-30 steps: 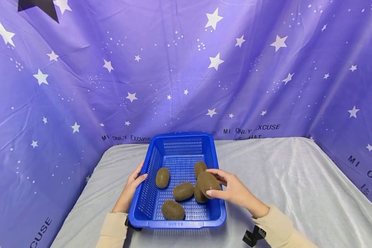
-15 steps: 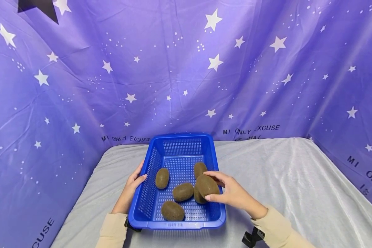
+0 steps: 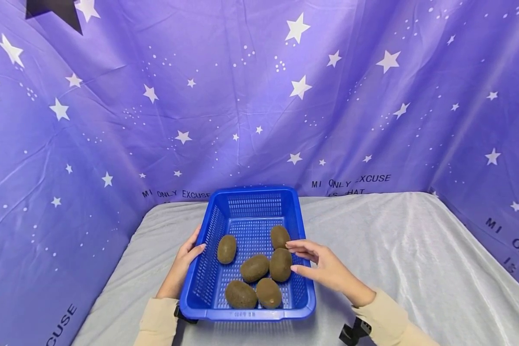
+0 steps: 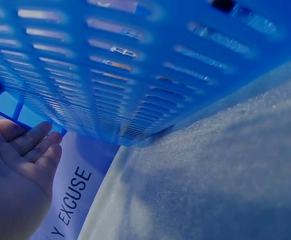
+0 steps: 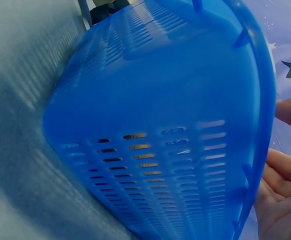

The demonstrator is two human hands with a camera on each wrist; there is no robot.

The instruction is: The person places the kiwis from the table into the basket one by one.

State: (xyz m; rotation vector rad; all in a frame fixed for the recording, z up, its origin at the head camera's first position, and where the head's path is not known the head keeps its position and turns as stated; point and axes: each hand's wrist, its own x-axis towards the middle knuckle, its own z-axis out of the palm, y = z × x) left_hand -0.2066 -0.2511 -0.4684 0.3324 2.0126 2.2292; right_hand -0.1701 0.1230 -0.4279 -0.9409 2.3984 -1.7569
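Observation:
A blue plastic basket (image 3: 247, 314) stands on the cloth, with several brown kiwifruit inside. My left hand (image 3: 182, 259) holds its left rim, the thumb over the top edge and the fingers against the outside. Over the right rim my right hand (image 3: 324, 266) reaches in with loosely bent fingers and nothing between them. Its fingertips are right beside a kiwifruit (image 3: 280, 265) and just below another kiwifruit (image 3: 279, 237). At the near end, a kiwifruit (image 3: 268, 293) lies against a darker kiwifruit (image 3: 241, 294). The right wrist view shows the basket wall (image 5: 175, 90) in front of the right hand.
Another kiwifruit (image 3: 227, 249) lies by the left wall and one more kiwifruit (image 3: 254, 268) near the middle. Grey-white cloth (image 3: 385, 240) covers the table. A purple star-printed curtain (image 3: 242, 96) hangs behind and at both sides.
The kiwifruit in my right hand has been let go and now lies at the near end of the basket. The right hand stays at the right rim; the left hand has not moved.

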